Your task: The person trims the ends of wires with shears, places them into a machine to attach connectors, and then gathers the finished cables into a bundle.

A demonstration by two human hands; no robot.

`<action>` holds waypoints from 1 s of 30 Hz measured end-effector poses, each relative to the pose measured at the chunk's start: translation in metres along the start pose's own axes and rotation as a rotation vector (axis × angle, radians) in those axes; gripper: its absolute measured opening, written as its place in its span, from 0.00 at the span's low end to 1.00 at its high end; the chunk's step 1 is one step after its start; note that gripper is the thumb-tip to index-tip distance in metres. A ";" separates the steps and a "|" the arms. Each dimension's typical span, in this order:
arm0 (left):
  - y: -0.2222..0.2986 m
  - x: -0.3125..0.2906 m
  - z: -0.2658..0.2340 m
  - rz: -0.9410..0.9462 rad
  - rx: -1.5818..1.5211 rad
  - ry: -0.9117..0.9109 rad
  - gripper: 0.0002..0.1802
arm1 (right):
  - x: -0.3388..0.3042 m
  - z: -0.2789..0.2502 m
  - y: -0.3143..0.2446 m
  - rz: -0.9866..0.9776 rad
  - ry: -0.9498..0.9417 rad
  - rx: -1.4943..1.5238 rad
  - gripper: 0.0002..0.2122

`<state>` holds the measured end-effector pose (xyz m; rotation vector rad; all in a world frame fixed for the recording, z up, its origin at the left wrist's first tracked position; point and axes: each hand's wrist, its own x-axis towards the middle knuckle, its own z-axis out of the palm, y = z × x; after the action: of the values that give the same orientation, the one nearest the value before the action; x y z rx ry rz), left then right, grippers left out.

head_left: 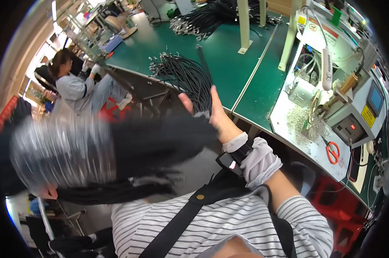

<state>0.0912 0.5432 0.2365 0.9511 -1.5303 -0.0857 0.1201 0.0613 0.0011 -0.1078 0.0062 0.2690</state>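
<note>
A thick bundle of black cables wrapped in clear plastic film [69, 150] spans the left and middle of the view, smeared by motion. Under its left end, a few fingertips of my left hand [51, 192] show, supporting it; the rest of that hand is hidden. My right hand [217, 112] is closed around a second, smaller bundle of black cables [188, 79], thumb on one side and fingers on the other. That bundle's silver-tipped ends lie over the edge of the green table [229, 64]. A black device is strapped on my right wrist.
Another heap of black cables [207, 19] lies at the table's far side, near pale metal posts [243, 30]. On the right, a machine [351, 116] stands by small metal parts [306, 124] and orange-handled scissors [332, 152]. A seated person [76, 88] works at the left.
</note>
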 end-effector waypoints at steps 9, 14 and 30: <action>-0.213 0.048 0.051 -0.247 0.646 0.762 0.21 | -0.060 0.070 -0.070 -0.068 -0.142 -0.298 0.13; -0.286 0.143 -0.020 -0.387 0.062 0.726 0.11 | -0.119 0.063 -0.042 -0.413 0.230 -0.829 0.12; -0.595 0.248 0.100 -0.886 0.505 -0.183 0.26 | -0.097 0.014 -0.067 -0.860 0.507 -0.727 0.13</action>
<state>0.3327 -0.0409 0.0763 2.0260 -1.1987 -0.4386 0.0445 -0.0266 0.0236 -0.8746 0.3603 -0.6370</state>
